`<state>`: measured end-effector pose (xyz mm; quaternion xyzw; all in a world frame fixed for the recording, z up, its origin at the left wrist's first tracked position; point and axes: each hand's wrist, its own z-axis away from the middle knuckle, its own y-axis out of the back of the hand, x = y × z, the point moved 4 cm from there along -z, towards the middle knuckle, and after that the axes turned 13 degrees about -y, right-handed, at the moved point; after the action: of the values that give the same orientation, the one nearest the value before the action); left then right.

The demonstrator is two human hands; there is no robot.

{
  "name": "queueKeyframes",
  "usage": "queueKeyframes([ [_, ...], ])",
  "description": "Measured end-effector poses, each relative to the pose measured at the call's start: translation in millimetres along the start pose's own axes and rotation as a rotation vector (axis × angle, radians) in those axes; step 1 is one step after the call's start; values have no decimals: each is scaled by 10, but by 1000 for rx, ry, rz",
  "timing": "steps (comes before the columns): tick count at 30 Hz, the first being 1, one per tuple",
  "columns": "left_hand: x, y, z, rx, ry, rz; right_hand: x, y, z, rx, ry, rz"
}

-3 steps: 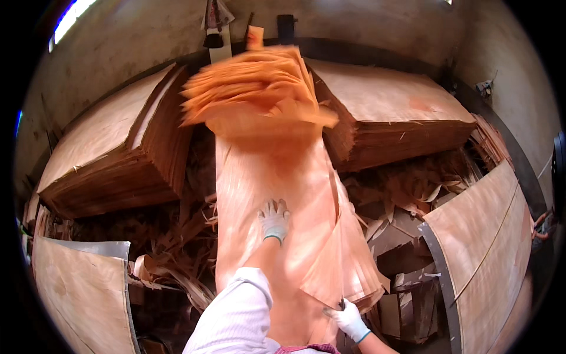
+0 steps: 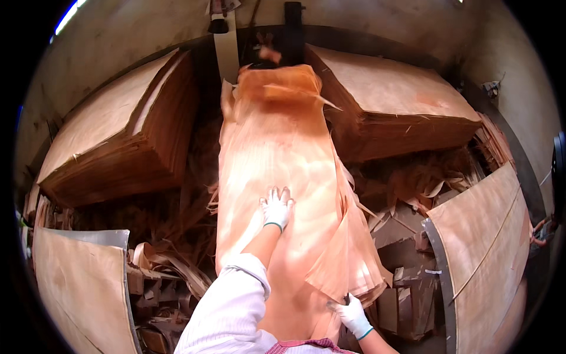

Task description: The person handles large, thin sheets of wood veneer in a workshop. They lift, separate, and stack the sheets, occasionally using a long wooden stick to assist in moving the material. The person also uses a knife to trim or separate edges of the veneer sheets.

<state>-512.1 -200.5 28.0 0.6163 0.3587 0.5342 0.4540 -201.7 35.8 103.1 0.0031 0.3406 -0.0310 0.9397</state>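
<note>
Where the far end of the long veneer sheet (image 2: pixel 277 171) reaches the top centre of the frame, it blurs into orange and its edge cannot be made out; the near end is cut off behind a white sleeve (image 2: pixel 227 312) at the bottom edge.

Left hand (image 2: pixel 276 209), white glove, centre of frame: fingers spread, palm laid flat on the sheet's upper face.

Right hand (image 2: pixel 352 314), white glove, lower right of centre: fingers closed, pinching the sheet's frayed right edge; the fingertips are partly hidden by the layers.

Veneer sheet: thin, orange, lying lengthwise up the middle of the frame, over scrap strips (image 2: pixel 171 265).

Change since the earlier frame: the far end, then flung up and curled in the air, now lies down flat.

Surroundings: stacked veneer piles at upper left (image 2: pixel 118 141) and upper right (image 2: pixel 395 106); curved panels at lower left (image 2: pixel 76 289) and right (image 2: pixel 489 248); loose offcuts (image 2: pixel 407 236) between.
</note>
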Motion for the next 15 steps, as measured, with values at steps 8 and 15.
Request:
queueKeyframes([
  [8,16,224,845,-169,-115,97,33,-9,-100,-32,154,-11],
  [15,-718,975,2872,229,221,88,-448,-214,251,-126,281,64],
])
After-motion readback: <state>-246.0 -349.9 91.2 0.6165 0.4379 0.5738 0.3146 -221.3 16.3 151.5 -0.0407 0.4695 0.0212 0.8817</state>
